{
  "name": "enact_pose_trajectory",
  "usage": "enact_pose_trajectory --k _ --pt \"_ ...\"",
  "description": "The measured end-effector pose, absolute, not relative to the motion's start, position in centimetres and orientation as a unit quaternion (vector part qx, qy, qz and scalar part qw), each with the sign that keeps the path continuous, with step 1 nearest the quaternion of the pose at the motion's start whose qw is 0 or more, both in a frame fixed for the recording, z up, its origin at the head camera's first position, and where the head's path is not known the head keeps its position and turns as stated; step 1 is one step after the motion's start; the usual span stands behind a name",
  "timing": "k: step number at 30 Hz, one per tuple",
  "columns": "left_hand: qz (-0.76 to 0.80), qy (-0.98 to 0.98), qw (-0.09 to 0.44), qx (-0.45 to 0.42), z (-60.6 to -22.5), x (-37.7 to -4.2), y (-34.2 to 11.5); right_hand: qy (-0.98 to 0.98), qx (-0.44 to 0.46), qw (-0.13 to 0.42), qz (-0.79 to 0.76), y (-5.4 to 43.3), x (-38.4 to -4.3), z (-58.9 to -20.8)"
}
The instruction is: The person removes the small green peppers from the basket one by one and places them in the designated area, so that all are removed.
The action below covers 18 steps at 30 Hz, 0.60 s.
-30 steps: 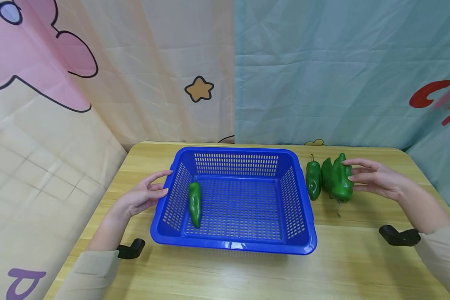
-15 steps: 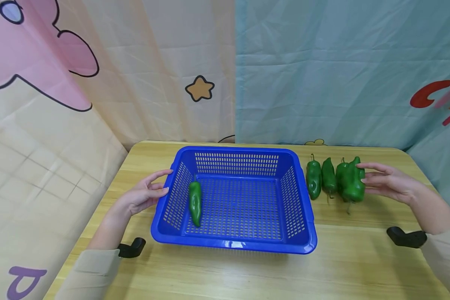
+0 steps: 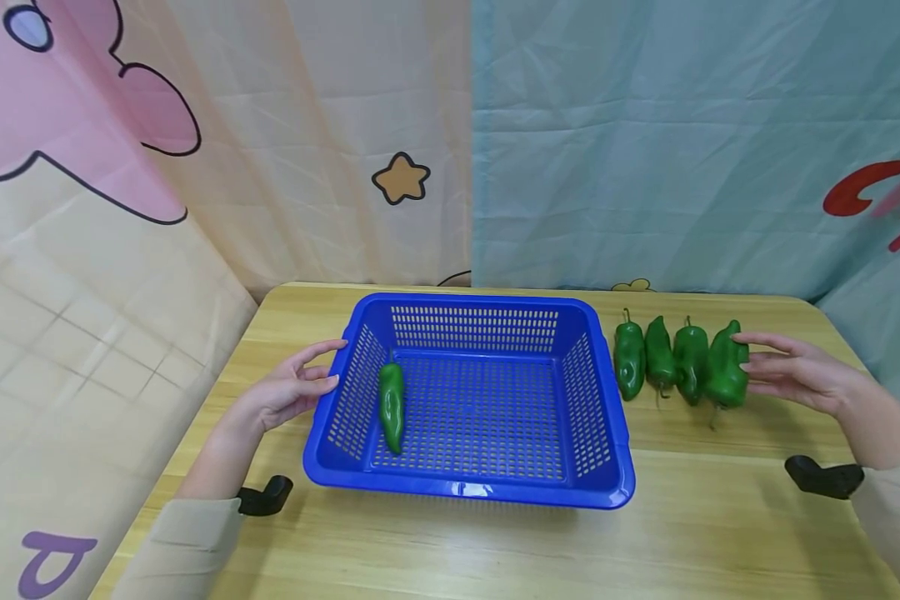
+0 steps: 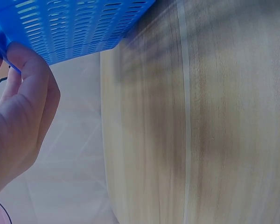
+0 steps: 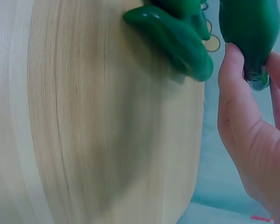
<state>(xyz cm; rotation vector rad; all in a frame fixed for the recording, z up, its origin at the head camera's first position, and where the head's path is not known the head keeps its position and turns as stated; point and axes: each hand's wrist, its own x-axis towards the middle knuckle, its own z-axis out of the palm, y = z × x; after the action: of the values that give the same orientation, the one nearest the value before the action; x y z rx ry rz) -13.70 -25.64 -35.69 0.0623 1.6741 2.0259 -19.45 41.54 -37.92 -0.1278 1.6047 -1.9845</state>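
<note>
My left hand (image 3: 292, 387) grips the left rim of a blue plastic basket (image 3: 465, 490), thumb and fingers at the edge. In the left wrist view the fingers (image 4: 30, 74) curl round the basket's rim. One green pepper (image 3: 392, 408) lies inside the basket, near its left wall. My right hand (image 3: 798, 372) pinches another green pepper (image 3: 727, 367) by its side; the right wrist view shows this pepper (image 5: 252, 28) raised above the table, between thumb and fingers. Three more green peppers, the nearest of them (image 3: 691, 362) just left of the held one, lie in a row right of the basket.
The wooden table (image 3: 450, 550) carries everything. A curtain (image 3: 645, 150) with printed cartoon shapes hangs behind its far edge and down the left side. Black wrist mounts (image 3: 823, 477) sit below each hand.
My right hand has moved right with the held pepper, away from the basket, uncovering the peppers it overlapped. My left hand and the basket stay in place.
</note>
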Motion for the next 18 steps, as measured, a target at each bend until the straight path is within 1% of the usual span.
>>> enact_pose_trajectory --k 6,13,18 --pt "0.744 0.617 0.254 0.021 -35.6 -13.7 -25.6 0.528 -0.096 0.34 -0.772 42.4 -19.6 -38.4" --pt "0.743 0.617 0.259 0.023 -35.6 -13.7 -25.6 0.534 -0.072 0.325 -0.777 43.0 -19.6 -39.1" --pt "0.743 0.616 0.26 0.02 -35.5 -13.7 -25.7 0.496 -0.077 0.346 -0.792 43.3 -19.7 -39.8"
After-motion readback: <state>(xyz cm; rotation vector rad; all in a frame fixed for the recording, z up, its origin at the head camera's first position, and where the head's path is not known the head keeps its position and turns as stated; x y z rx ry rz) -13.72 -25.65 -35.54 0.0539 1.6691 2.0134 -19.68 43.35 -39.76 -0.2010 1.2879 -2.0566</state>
